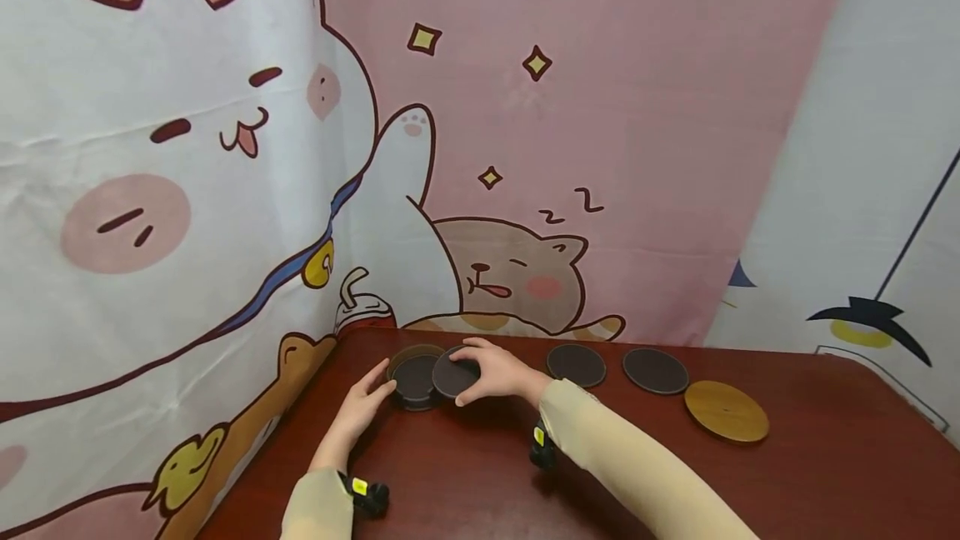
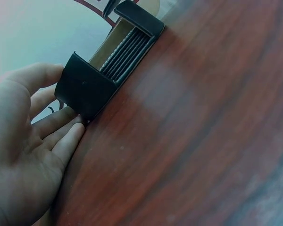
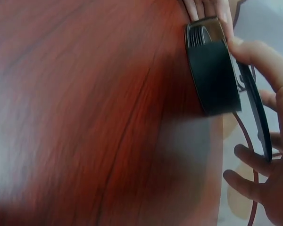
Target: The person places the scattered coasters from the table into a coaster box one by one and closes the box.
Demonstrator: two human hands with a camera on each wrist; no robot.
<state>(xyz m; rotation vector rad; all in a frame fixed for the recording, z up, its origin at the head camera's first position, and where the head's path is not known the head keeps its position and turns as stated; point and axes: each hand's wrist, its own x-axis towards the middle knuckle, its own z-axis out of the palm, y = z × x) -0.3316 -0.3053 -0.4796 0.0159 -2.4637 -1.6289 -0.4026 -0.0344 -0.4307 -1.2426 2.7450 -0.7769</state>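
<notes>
Sleeved arms reached to the worktop's far left corner: left hand steadied the coaster holder, fingers straight, while right hand pinched a dark coaster, best lowered level into it.

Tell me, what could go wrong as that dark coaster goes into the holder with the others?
The right hand holds a dark coaster tilted over the holder; it might catch on the rim and slip out. The left hand only rests straight fingers against the holder's side, so a push could slide it along the smooth table. The holder sits close to the table's far edge by the cloth backdrop, so it could perhaps be nudged off.
</notes>
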